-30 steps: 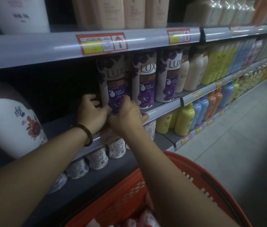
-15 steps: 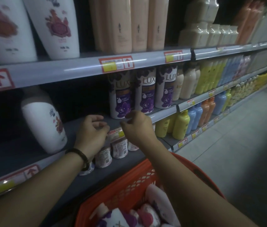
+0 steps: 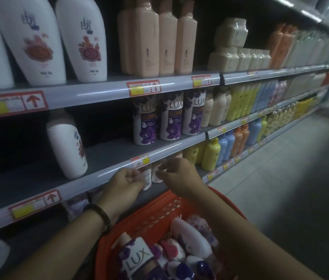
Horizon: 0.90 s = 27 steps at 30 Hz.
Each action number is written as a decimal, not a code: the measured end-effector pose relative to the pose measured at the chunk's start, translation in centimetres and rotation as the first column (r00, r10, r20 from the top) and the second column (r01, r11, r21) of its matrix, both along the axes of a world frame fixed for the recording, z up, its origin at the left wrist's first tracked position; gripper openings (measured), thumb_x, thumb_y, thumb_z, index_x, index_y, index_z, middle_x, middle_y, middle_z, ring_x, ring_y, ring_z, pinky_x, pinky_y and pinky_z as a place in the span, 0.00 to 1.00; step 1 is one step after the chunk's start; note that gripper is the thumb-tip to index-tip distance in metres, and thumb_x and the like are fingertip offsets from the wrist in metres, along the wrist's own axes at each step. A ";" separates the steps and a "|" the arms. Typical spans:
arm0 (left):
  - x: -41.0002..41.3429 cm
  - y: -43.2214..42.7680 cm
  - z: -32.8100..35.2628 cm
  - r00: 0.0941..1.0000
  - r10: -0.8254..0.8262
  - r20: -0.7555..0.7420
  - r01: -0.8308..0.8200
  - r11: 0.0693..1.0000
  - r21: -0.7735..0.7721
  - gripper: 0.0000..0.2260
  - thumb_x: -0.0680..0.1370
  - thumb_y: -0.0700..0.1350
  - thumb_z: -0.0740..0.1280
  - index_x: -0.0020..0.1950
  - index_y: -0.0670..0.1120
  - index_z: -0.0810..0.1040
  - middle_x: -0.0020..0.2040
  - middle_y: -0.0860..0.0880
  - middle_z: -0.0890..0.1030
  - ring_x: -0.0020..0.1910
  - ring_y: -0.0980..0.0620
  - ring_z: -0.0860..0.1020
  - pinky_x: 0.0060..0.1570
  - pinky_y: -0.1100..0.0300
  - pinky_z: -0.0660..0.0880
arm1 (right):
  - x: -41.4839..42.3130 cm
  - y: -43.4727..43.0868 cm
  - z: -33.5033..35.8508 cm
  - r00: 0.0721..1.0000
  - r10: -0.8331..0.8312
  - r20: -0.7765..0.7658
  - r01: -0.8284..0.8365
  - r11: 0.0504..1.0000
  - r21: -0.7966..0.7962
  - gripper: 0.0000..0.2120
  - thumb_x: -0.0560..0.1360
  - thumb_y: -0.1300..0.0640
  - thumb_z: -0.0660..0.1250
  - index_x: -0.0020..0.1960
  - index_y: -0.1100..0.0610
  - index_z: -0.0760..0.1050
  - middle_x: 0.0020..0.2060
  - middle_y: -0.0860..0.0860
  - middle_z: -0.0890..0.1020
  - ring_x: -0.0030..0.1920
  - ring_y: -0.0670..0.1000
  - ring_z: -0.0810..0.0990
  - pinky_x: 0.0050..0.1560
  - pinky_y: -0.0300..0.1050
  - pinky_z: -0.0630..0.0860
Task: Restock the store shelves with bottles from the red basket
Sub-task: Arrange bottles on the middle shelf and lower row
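Three purple-and-white LUX bottles stand in a row on the middle shelf (image 3: 107, 156); the leftmost LUX bottle (image 3: 144, 123) is at the row's open end. My left hand (image 3: 126, 183) and my right hand (image 3: 177, 174) hover empty just below that shelf's front edge, fingers loosely curled and apart. The red basket (image 3: 159, 211) sits below my forearms. It holds several bottles, among them a lying LUX bottle (image 3: 139, 257) and a white bottle (image 3: 190, 235).
A white floral bottle (image 3: 67, 146) stands alone at the left of the middle shelf, with a gap between it and the LUX row. Larger white and peach bottles fill the top shelf. Yellow, blue and orange bottles line the lower shelves. The aisle floor (image 3: 280, 188) runs to the right.
Both hands have let go of the leftmost LUX bottle and dropped from it to below the shelf edge. The view has pulled back and tilted, showing more of the basket.
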<state>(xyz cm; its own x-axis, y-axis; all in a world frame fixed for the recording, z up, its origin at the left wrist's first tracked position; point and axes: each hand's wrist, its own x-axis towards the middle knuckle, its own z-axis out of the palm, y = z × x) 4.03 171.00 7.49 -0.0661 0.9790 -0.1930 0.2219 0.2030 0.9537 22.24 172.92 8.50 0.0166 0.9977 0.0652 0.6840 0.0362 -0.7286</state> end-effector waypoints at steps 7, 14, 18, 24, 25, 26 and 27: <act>-1.9 -4.8 -0.1 0.996 -0.088 -0.011 0.085 0.981 -0.177 0.07 0.80 0.43 0.72 0.57 0.48 0.79 0.51 0.45 0.84 0.53 0.42 0.85 0.49 0.49 0.80 | 2.3 -4.3 -1.4 0.994 0.095 0.052 -0.082 0.974 -0.210 0.12 0.81 0.51 0.73 0.61 0.54 0.83 0.51 0.48 0.86 0.45 0.43 0.85 0.42 0.35 0.81; -2.1 -9.8 -3.0 0.995 -0.094 0.030 0.099 0.929 -0.357 0.11 0.81 0.43 0.72 0.60 0.46 0.74 0.52 0.39 0.83 0.44 0.46 0.78 0.43 0.57 0.74 | 1.6 -8.3 -5.9 0.990 0.140 0.022 -0.120 0.911 -0.394 0.09 0.81 0.52 0.73 0.60 0.53 0.83 0.47 0.42 0.84 0.46 0.40 0.84 0.44 0.32 0.78; -2.0 -11.8 -3.6 0.991 -0.130 0.005 0.121 0.907 -0.404 0.17 0.73 0.50 0.75 0.56 0.47 0.75 0.52 0.39 0.81 0.45 0.45 0.78 0.45 0.57 0.74 | 0.7 -10.2 -8.5 0.965 0.216 0.149 -0.120 0.869 -0.481 0.14 0.75 0.45 0.77 0.55 0.53 0.85 0.44 0.44 0.85 0.47 0.44 0.84 0.55 0.47 0.84; -1.5 -12.5 -5.5 0.985 -0.145 0.093 0.171 0.881 -0.441 0.07 0.81 0.34 0.68 0.58 0.41 0.76 0.43 0.40 0.81 0.34 0.47 0.80 0.31 0.63 0.75 | -1.1 -11.8 -10.6 0.943 0.283 0.174 -0.152 0.833 -0.531 0.35 0.66 0.31 0.77 0.64 0.53 0.83 0.58 0.50 0.86 0.60 0.50 0.83 0.62 0.45 0.78; -1.5 -12.6 -5.9 0.984 -0.149 0.100 0.177 0.886 -0.427 0.09 0.81 0.32 0.68 0.60 0.37 0.76 0.41 0.38 0.82 0.32 0.46 0.81 0.27 0.63 0.75 | -1.5 -12.0 -10.8 0.944 0.293 0.151 -0.174 0.831 -0.528 0.36 0.65 0.32 0.77 0.65 0.53 0.83 0.60 0.52 0.86 0.63 0.52 0.82 0.66 0.46 0.77; -1.5 -12.6 -6.7 0.979 -0.173 0.110 0.204 0.880 -0.429 0.11 0.80 0.29 0.67 0.62 0.33 0.76 0.42 0.36 0.83 0.32 0.45 0.82 0.26 0.63 0.75 | -1.9 -12.4 -11.0 0.948 0.290 0.131 -0.173 0.816 -0.552 0.35 0.65 0.35 0.79 0.66 0.54 0.82 0.63 0.53 0.85 0.66 0.53 0.81 0.68 0.46 0.76; -1.3 -12.5 -7.1 0.976 -0.192 0.098 0.216 0.882 -0.419 0.11 0.80 0.28 0.66 0.62 0.30 0.77 0.45 0.33 0.84 0.34 0.44 0.82 0.26 0.63 0.75 | -2.3 -12.6 -11.4 0.957 0.268 0.113 -0.157 0.803 -0.575 0.35 0.67 0.39 0.80 0.69 0.54 0.80 0.66 0.53 0.83 0.68 0.54 0.80 0.70 0.47 0.75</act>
